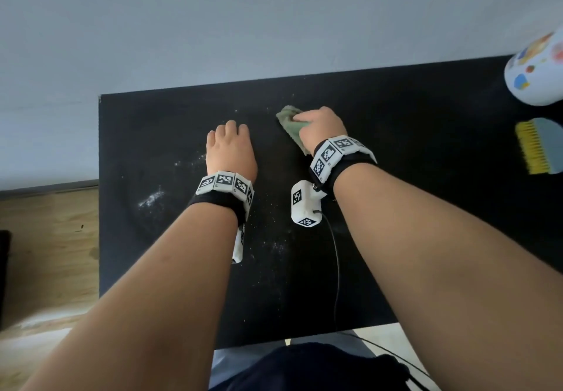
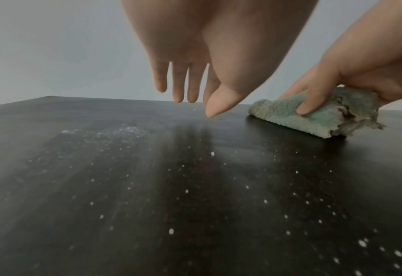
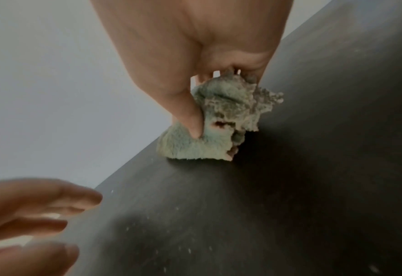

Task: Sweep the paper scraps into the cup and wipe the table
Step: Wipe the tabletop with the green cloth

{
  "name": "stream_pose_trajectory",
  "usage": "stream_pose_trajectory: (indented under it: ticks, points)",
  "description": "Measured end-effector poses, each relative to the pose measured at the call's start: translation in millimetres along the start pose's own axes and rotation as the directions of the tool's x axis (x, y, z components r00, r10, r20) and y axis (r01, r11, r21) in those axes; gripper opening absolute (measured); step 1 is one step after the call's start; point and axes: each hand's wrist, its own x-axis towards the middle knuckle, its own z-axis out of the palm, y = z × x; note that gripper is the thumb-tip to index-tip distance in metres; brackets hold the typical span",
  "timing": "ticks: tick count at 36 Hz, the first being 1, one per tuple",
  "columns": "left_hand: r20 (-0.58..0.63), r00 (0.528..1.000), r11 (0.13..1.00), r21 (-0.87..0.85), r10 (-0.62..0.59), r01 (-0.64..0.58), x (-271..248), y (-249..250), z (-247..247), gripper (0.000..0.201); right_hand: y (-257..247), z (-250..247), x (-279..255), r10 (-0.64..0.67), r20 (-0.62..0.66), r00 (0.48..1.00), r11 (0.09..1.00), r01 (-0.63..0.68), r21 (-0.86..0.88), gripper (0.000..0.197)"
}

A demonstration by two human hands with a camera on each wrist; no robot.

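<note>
My right hand [image 1: 320, 127] grips a crumpled green cloth [image 1: 289, 121] and holds it down on the black table [image 1: 396, 147], past the middle. The cloth [image 2: 313, 119] shows under that hand's thumb in the left wrist view, and bunched under the fingers [image 3: 193, 115] in the right wrist view. My left hand [image 1: 230, 147] hovers just above the table to the cloth's left, fingers [image 2: 180, 84] straight and pointing down, holding nothing. White dust and tiny paper specks [image 1: 150, 198] are scattered over the table [image 2: 195, 205]. A white cup [image 1: 536, 77] with coloured blotches lies at the far right.
A small brush [image 1: 539, 147] with yellow bristles and a blue-grey back lies at the right edge, below the cup. A grey wall runs behind the table. Wooden floor [image 1: 45, 238] shows to the left. A black cable [image 1: 336, 269] trails from my right wrist camera across the table's near side.
</note>
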Motion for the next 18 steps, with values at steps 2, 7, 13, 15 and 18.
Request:
stream_pose_trajectory:
  ticks: [2, 7, 13, 15, 18]
  points:
    - [0.003, 1.0, 1.0, -0.006, -0.001, 0.001, 5, -1, 0, 0.041, -2, -7, 5, 0.027, -0.014, 1.0, 0.999, -0.026, 0.022, 0.038]
    - [0.002, 1.0, 1.0, -0.016, -0.004, 0.004, 15, -6, 0, 0.042, 1, -27, 35, 0.069, -0.246, 0.967, 0.998, -0.068, 0.013, 0.043]
    - [-0.012, 1.0, 0.999, -0.029, -0.025, 0.024, 23, -20, 0, 0.041, -13, -25, 66, 0.162, -0.189, 0.968, 0.957, -0.201, -0.211, 0.049]
    - [-0.004, 0.999, 0.999, -0.029, -0.039, 0.038, 25, -26, 0, 0.041, -20, -17, 72, 0.143, -0.179, 0.973, 0.952, -0.184, -0.243, 0.046]
    - [-0.003, 0.998, 0.998, -0.036, -0.059, 0.059, 27, -35, 1, 0.042, -25, -5, 78, 0.103, -0.188, 0.977, 0.944, -0.156, -0.29, 0.037]
